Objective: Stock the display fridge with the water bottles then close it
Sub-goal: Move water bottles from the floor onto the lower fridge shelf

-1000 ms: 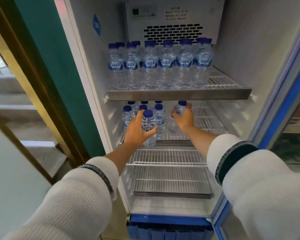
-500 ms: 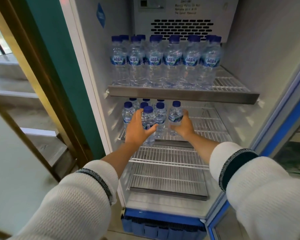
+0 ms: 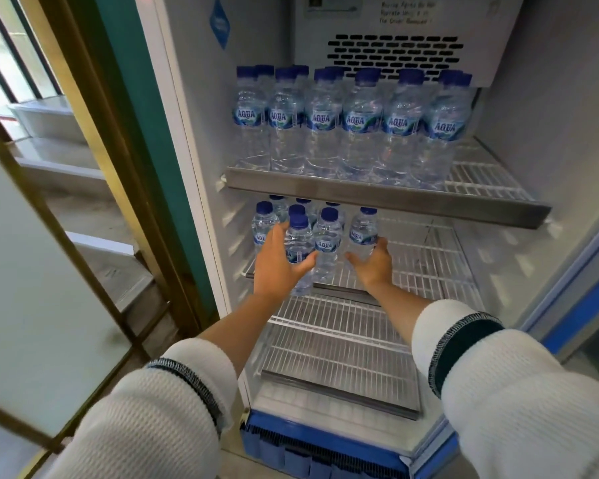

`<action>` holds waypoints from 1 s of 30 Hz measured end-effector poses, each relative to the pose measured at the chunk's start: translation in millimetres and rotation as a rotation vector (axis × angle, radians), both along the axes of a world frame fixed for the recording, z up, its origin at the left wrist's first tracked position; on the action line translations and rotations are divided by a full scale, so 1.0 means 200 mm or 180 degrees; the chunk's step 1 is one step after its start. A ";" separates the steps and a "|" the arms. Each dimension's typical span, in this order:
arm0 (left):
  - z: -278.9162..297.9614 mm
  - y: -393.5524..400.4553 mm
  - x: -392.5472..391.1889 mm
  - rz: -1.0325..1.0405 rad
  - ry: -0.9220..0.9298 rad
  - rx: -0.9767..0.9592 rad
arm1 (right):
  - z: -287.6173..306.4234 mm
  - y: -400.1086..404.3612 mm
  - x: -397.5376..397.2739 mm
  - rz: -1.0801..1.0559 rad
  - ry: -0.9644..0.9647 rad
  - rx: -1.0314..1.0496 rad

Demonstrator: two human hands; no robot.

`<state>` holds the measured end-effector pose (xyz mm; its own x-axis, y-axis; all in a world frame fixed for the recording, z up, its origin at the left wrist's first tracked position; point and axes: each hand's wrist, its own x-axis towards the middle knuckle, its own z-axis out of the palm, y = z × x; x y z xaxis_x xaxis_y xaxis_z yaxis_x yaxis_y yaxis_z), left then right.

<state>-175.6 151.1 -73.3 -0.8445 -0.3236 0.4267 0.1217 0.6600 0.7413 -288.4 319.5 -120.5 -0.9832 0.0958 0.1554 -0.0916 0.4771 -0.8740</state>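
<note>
The display fridge (image 3: 533, 98) stands open. Several clear water bottles with blue caps (image 3: 357, 126) fill its top shelf (image 3: 377, 198). A smaller group of bottles (image 3: 327, 233) stands at the left of the second wire shelf (image 3: 429, 264). My left hand (image 3: 274, 267) grips one water bottle (image 3: 298, 242) at the front of that group, thumb on its right side. Just below another bottle (image 3: 363, 229), which stands upright to the right of the group, my right hand (image 3: 374, 262) is spread, its fingertips at the bottle's base.
Two lower wire shelves (image 3: 339, 344) hold nothing. The blue-framed glass door (image 3: 588, 299) is swung open at the right. A blue grille (image 3: 325, 447) runs along the fridge's bottom. A green wall and a gold-framed glass panel (image 3: 94, 188) stand at the left.
My right hand set its bottle down on the second shelf and loosened off it, sliding lower. My left hand kept its grip on the front bottle. The camera moved closer.
</note>
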 end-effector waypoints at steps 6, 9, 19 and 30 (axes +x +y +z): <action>-0.01 0.01 0.01 -0.0025 -0.0040 0.0183 | 0.03 0.05 -0.07 0.0545 -0.0134 0.0148; -0.02 0.01 0.01 -0.0015 -0.0011 0.0168 | 0.04 0.05 -0.08 0.0761 -0.0229 0.0286; -0.03 0.01 0.01 -0.0001 -0.0036 0.0202 | 0.04 0.07 -0.13 0.1078 -0.0770 0.0371; 0.00 0.09 0.01 0.0082 0.0232 -0.0216 | -0.09 0.11 0.07 0.0912 0.0107 0.0263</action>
